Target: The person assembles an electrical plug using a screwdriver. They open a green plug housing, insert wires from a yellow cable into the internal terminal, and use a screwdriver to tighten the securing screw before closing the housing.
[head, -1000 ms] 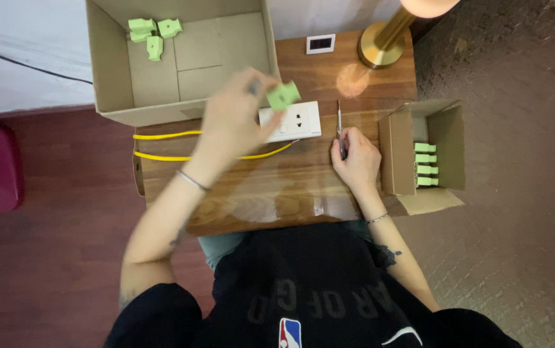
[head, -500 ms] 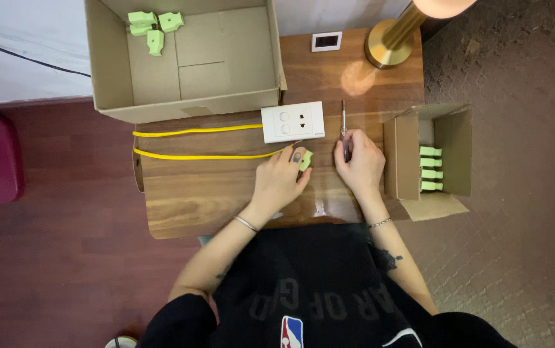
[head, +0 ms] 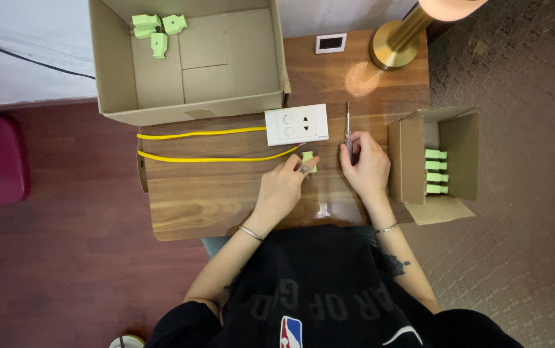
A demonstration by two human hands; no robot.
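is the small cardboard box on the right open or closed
Open. The small cardboard box lies with its flaps spread, and a row of green plugs shows inside it, beside the right hand.

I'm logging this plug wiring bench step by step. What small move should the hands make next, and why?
Probably bring the screwdriver tip over to the green plug. The left hand pinches the plug on the wooden table, beside the yellow wire end, while the right hand holds the screwdriver pointing away, apart from the plug.
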